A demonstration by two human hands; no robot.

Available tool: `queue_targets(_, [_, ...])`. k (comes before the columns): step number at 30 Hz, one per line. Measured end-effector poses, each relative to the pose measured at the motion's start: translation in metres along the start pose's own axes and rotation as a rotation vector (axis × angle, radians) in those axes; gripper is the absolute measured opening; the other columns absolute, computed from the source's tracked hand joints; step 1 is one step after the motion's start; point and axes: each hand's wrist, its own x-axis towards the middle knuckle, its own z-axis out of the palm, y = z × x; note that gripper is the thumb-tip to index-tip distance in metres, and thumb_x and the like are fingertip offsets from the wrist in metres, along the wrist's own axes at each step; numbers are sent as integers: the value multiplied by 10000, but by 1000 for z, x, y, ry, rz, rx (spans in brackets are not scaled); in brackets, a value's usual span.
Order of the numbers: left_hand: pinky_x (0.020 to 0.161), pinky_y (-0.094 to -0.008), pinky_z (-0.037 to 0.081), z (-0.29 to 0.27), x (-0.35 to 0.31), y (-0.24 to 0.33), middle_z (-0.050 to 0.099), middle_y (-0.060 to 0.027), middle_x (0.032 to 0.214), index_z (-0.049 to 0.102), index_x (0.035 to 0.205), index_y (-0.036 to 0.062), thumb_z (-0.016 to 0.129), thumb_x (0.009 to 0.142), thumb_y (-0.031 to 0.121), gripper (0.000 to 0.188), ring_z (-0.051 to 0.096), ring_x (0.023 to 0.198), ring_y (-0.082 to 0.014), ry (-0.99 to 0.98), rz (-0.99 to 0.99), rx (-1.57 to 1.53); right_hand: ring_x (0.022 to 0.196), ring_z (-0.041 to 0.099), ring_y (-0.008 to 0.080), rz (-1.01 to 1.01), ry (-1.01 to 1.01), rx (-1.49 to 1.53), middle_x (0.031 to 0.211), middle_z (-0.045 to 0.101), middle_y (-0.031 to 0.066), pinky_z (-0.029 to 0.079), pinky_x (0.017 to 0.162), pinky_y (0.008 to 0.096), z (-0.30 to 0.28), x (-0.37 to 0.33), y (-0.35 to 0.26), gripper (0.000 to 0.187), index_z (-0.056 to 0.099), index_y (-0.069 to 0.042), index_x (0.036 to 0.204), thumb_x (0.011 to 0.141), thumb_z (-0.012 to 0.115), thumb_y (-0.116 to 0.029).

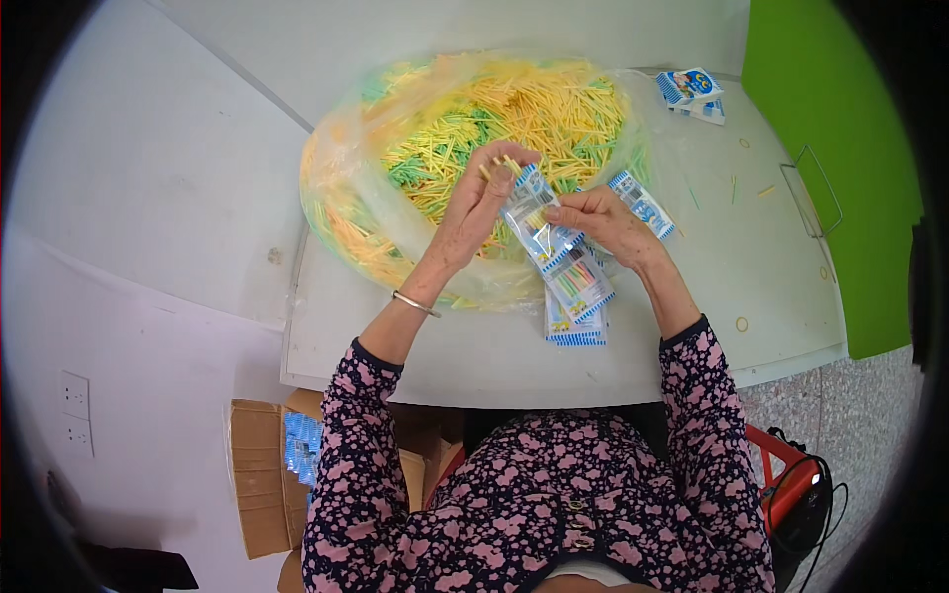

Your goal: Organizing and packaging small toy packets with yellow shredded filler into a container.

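Observation:
A big clear plastic bag (341, 188) lies open on the table, full of thin yellow, orange and green sticks (544, 99). At its front edge my left hand (473, 210) is closed round a few yellow sticks (486, 172), thumb against them. My right hand (611, 225) pinches a small clear packet with blue-striped ends (534, 235). Its upper end meets the left fingers, and some sticks show through its film. Below it lie overlapping similar packets (579, 287), the upper one showing coloured sticks inside. Another blue-and-white packet (643, 205) lies beyond the right hand.
More packets (692, 91) are stacked at the back right. Rubber bands (741, 323) and stray sticks (733, 188) dot the table's right side, near a wire stand (814, 193) and a green panel (840, 128). An open cardboard box (262, 474) with blue packets stands below the left.

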Motion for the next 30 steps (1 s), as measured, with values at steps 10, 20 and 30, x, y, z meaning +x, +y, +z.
queue_targets(10, [662,-214,438,6,-4,-1,582,-41,934,498,1166,32,547,896,137,294,523,767,-80,-56,-77,253,609,448,19,-102,57,24,683,551,-62,350,553,183,-1,-9,-4,196,661,-23,873,847,621,-213])
queue_targets(20, [661,-269,474,37,-32,-17,608,-106,953,513,1046,32,629,822,124,268,591,815,-144,-128,-199,278,828,547,144,-137,423,-332,891,612,54,418,692,259,-68,-45,31,325,631,-4,968,790,691,-269])
queue_targets(30, [787,-377,397,39,-21,-22,523,-112,973,546,984,30,693,723,175,333,482,907,-289,-98,256,996,1123,374,295,-222,654,-1096,1256,431,108,275,927,448,-40,-35,58,406,622,-50,992,700,724,-313])
